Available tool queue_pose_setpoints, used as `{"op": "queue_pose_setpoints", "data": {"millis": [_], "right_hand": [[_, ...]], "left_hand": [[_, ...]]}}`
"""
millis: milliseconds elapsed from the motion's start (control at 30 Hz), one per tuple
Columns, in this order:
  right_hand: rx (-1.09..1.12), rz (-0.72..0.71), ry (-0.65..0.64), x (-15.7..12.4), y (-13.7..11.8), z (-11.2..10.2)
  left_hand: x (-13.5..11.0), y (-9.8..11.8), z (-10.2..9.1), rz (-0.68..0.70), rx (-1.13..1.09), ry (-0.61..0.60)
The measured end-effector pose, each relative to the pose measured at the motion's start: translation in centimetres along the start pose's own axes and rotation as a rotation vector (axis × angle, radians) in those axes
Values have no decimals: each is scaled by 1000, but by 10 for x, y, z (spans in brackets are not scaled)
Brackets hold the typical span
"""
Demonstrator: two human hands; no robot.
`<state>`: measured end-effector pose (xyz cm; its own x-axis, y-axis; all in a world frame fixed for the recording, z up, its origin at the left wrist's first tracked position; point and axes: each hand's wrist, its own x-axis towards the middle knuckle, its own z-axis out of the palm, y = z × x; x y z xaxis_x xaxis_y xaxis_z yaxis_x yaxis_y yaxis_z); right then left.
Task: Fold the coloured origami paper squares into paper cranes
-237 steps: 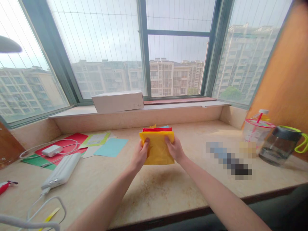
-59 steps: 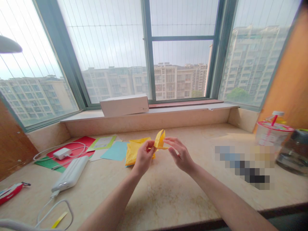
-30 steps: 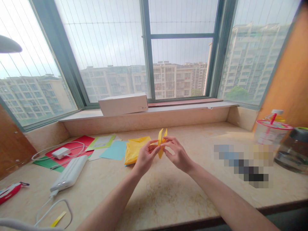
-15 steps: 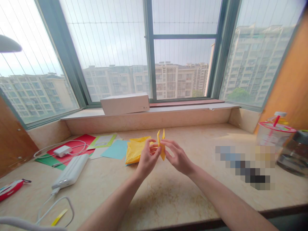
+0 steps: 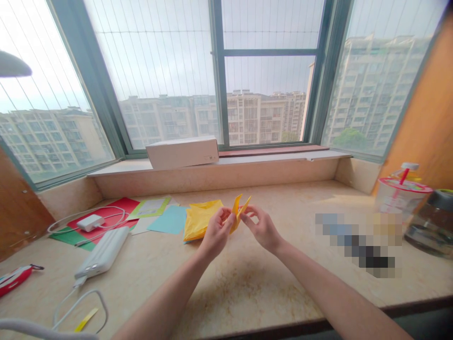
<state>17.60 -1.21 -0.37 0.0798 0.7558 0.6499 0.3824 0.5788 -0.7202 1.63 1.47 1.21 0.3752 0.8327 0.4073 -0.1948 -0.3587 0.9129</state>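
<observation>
Between my hands, above the stone counter, is a small piece of folded yellow paper (image 5: 236,205) with two pointed flaps standing apart at the top. My left hand (image 5: 218,230) is closed, its thumb and fingers pinching the left side of the folded paper. On the other side, my right hand (image 5: 262,225) pinches the right flap between thumb and fingers. Just behind my left hand lies a crinkled yellow packet (image 5: 201,221), resting flat on the counter and partly covered by that hand. The lower part of the folded paper is hidden by my fingers.
Coloured paper sheets, one of them light blue (image 5: 168,220), lie at left under a white charger (image 5: 90,222). Nearer are a white power bank (image 5: 103,252) with a cable and a yellow strip (image 5: 86,320). A lidded cup (image 5: 401,196) and a dark-topped jug (image 5: 432,226) stand at right.
The folded yellow paper has tilted to the right, and its flaps now lean that way. My right hand has shifted its fingers on the right flap. The view has moved slightly.
</observation>
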Motion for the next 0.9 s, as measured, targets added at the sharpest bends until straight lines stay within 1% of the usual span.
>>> {"op": "queue_pose_setpoints", "data": {"millis": [67, 167, 267, 367, 433, 500, 667, 800, 900], "right_hand": [[38, 25, -21, 0, 0, 1], [93, 51, -7, -1, -2, 1], [75, 87, 8, -2, -3, -1], [9, 83, 3, -2, -4, -2], [18, 74, -15, -2, -4, -1], [72, 86, -35, -1, -3, 0], [254, 169, -79, 1, -3, 0], [269, 206, -47, 0, -4, -1], [277, 228, -7, 1, -2, 0]], "left_hand": [[1, -2, -2, 11, 47, 4], [2, -3, -4, 1, 106, 11], [-1, -3, -3, -21, 95, -64], [-4, -3, 0, -79, 44, -125], [-4, -3, 1, -108, 4, -115], [-4, -2, 2, -111, -44, -103], [-2, 2, 2, -62, -88, -96], [-1, -1, 1, -61, -110, -59], [0, -5, -1, -48, -46, -17]]}}
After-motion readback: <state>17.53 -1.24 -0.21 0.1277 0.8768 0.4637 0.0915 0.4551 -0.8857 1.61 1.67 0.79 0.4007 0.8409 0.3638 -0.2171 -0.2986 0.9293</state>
